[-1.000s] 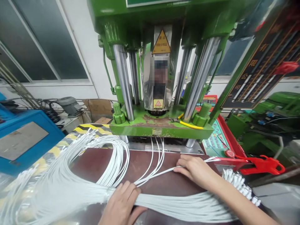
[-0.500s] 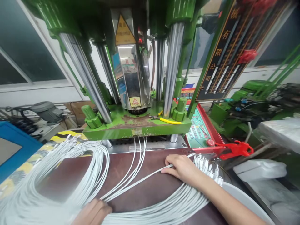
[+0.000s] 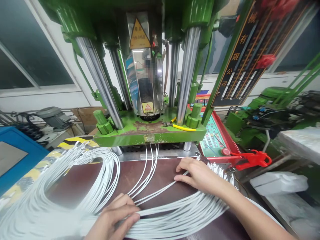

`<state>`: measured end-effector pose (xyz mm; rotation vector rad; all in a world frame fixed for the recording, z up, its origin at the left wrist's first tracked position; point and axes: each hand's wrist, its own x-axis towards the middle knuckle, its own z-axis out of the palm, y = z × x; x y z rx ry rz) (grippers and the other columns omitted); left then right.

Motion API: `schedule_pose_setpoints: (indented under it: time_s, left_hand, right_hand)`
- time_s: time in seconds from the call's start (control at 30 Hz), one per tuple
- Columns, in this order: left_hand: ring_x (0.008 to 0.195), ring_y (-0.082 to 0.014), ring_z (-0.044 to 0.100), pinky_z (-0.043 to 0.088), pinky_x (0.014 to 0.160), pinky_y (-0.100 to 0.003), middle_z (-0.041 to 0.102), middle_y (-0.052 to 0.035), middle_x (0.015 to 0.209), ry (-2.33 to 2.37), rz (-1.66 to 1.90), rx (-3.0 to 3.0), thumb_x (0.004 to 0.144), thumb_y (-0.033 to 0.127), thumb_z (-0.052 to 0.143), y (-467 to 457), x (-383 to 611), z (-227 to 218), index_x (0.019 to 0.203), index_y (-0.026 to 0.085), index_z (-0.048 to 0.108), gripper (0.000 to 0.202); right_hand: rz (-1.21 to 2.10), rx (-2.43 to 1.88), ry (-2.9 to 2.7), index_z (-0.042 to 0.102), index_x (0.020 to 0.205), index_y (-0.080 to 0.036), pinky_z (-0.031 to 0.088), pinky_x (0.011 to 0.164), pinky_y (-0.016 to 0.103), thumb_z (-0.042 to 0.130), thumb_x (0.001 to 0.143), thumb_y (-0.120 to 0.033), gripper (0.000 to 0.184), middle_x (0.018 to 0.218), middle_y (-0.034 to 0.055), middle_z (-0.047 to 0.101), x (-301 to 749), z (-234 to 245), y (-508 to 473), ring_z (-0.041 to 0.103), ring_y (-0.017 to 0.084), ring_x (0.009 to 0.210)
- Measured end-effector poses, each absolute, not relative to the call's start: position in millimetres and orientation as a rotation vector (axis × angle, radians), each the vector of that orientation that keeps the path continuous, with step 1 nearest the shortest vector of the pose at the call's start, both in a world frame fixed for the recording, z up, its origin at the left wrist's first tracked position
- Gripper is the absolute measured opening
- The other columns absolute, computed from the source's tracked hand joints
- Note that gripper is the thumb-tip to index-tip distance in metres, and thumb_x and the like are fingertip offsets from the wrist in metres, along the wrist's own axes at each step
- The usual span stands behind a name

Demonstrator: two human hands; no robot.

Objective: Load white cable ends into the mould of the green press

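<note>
Pressing my left hand (image 3: 113, 216) flat on the white cable bundle (image 3: 175, 216), I am pinning it to the brown worktable (image 3: 160, 173) near its front edge. My right hand (image 3: 198, 175) is pinching a few single cables (image 3: 160, 191) between its fingertips. The bundle's long axis is running left to right, curving up into a loop at the left. Four cable ends (image 3: 151, 153) are pointing away into the green press (image 3: 150, 128). Bare tabletop is lying between my hands.
</note>
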<state>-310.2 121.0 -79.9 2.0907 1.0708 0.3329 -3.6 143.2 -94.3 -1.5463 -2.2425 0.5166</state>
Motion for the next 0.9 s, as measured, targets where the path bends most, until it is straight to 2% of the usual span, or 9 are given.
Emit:
schedule_pose_setpoints:
  time_s: [0.13,0.23,0.33,0.43,0.67,0.8,0.9]
  left_hand:
    - [0.071,-0.0128,0.049,0.037,0.066,-0.023,0.049,0.0019,0.071,1.139,0.365,1.819,0.087,0.039,0.044,129.3,-310.0,-74.4,0.063,0.019,0.052,0.032]
    - [0.066,-0.0114,0.045,0.034,0.064,-0.023,0.045,0.0038,0.067,1.123,0.289,1.737,0.085,0.039,0.048,135.6,-309.0,-70.5,0.06,0.018,0.052,0.032]
    - [0.069,-0.0119,0.047,0.034,0.065,-0.023,0.051,0.0032,0.074,1.12,0.174,1.73,0.08,0.038,0.054,139.3,-305.0,-68.8,0.067,0.018,0.063,0.025]
    - [0.072,-0.0128,0.05,0.034,0.066,-0.023,0.056,0.0026,0.077,1.152,0.136,1.778,0.078,0.037,0.055,142.8,-300.6,-67.7,0.068,0.018,0.065,0.023]
    - [0.074,-0.014,0.051,0.034,0.069,-0.024,0.057,0.0026,0.077,1.14,0.173,1.823,0.085,0.044,0.043,151.6,-301.3,-62.8,0.075,0.018,0.063,0.034]
    - [0.07,-0.0129,0.045,0.032,0.067,-0.024,0.048,0.0031,0.072,1.125,0.198,1.806,0.084,0.05,0.043,153.3,-302.2,-68.3,0.064,0.016,0.056,0.041]
    - [0.065,-0.0124,0.042,0.031,0.062,-0.023,0.046,0.004,0.065,1.144,0.213,1.741,0.085,0.051,0.04,153.8,-301.8,-73.8,0.068,0.017,0.053,0.04]
  right_hand:
    - [0.921,-1.377,-2.129,0.063,0.086,-0.023,0.041,0.074,0.024,0.044,0.091,-0.04,0.026,0.084,-0.0013,0.064,-13.1,-70.7,125.3,0.057,0.014,0.08]
    - [1.115,-1.346,-2.114,0.063,0.087,-0.023,0.041,0.072,0.023,0.048,0.088,-0.043,0.026,0.083,-0.0025,0.065,-11.8,-61.8,114.8,0.057,0.013,0.078]
    - [1.138,-1.424,-2.156,0.063,0.094,-0.025,0.042,0.068,0.022,0.063,0.078,-0.045,0.026,0.086,-0.0022,0.065,-2.6,-66.2,111.4,0.058,0.014,0.078]
    - [1.046,-1.544,-2.234,0.064,0.092,-0.026,0.041,0.064,0.022,0.072,0.069,-0.04,0.028,0.079,-0.003,0.063,8.7,-75.5,112.4,0.057,0.015,0.073]
    - [0.967,-1.642,-2.156,0.064,0.091,-0.028,0.042,0.075,0.027,0.067,0.073,-0.042,0.023,0.09,-0.0008,0.064,19.8,-62.0,108.3,0.057,0.02,0.086]
    - [1.048,-1.627,-2.108,0.066,0.087,-0.025,0.042,0.061,0.024,0.065,0.074,-0.047,0.026,0.077,-0.0005,0.064,19.6,-51.6,108.7,0.058,0.017,0.071]
    - [1.065,-1.656,-2.111,0.066,0.088,-0.026,0.042,0.057,0.024,0.065,0.071,-0.053,0.032,0.074,-0.0017,0.064,19.3,-50.4,109.6,0.057,0.017,0.067]
